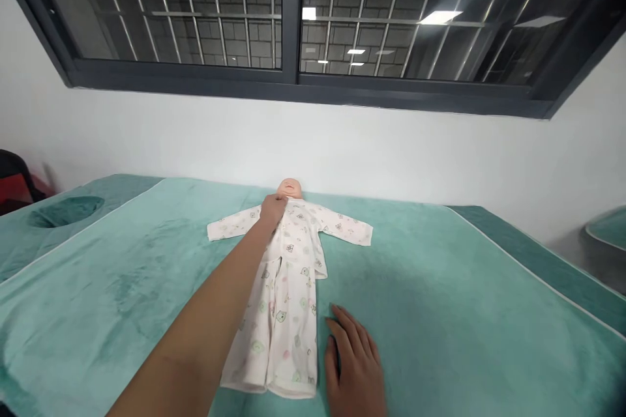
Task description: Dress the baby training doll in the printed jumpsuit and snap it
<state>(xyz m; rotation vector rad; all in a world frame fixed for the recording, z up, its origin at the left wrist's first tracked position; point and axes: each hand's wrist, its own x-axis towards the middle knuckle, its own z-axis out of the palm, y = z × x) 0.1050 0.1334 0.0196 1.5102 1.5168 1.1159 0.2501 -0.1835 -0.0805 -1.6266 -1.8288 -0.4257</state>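
A baby doll (290, 188) lies on its back near the wall, with only its head showing. It wears a white long-sleeved baby shirt (298, 234) with small printed figures, its sleeves spread to both sides. White printed baby pants (293, 326) are laid out below, reaching towards me. My left hand (274, 208) reaches up to the shirt's collar beside the doll's neck, fingers closed on the cloth there; my forearm covers part of the shirt and pants. To the right of the pants, my right hand (356, 361) rests on the bed cover, fingers loosely bent and apart, holding nothing.
A green plush cover (430, 300) with white piping spreads over the bed. At the left is a round hole (67, 211) in the bed. Behind stands a white wall (391, 150) under a barred window (293, 81). A black and red object (17, 182) is at the far left.
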